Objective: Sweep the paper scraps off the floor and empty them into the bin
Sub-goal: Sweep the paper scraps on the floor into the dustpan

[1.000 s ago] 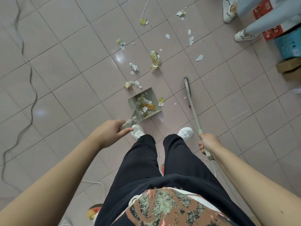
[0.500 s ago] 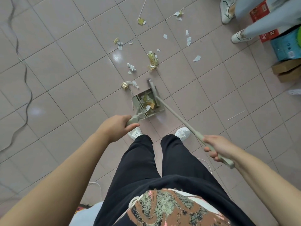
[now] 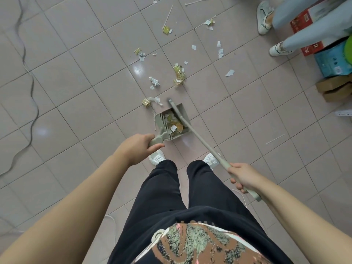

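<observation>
A grey-green dustpan (image 3: 184, 113) stands on the tiled floor ahead of my feet, with white and yellow paper scraps (image 3: 174, 123) inside. My left hand (image 3: 137, 146) grips its handle. My right hand (image 3: 241, 176) grips the long handle of the broom (image 3: 198, 138), whose shaft crosses the pan with its head at the pan's mouth. More paper scraps (image 3: 179, 73) lie scattered on the tiles beyond the pan, a crumpled piece (image 3: 151, 101) just left of its mouth. No bin is in view.
A grey cable (image 3: 31, 88) snakes along the floor at the left. Another person's legs and white shoes (image 3: 263, 19) are at the top right, beside red and blue cartons (image 3: 331, 60) and brown boxes (image 3: 335, 88). Thin white sticks (image 3: 275, 139) lie on the tiles.
The broom swung from the right of the dustpan leftwards to the pan's mouth, pushing a loose scrap in. My right hand shifted right and down. The dustpan stayed put.
</observation>
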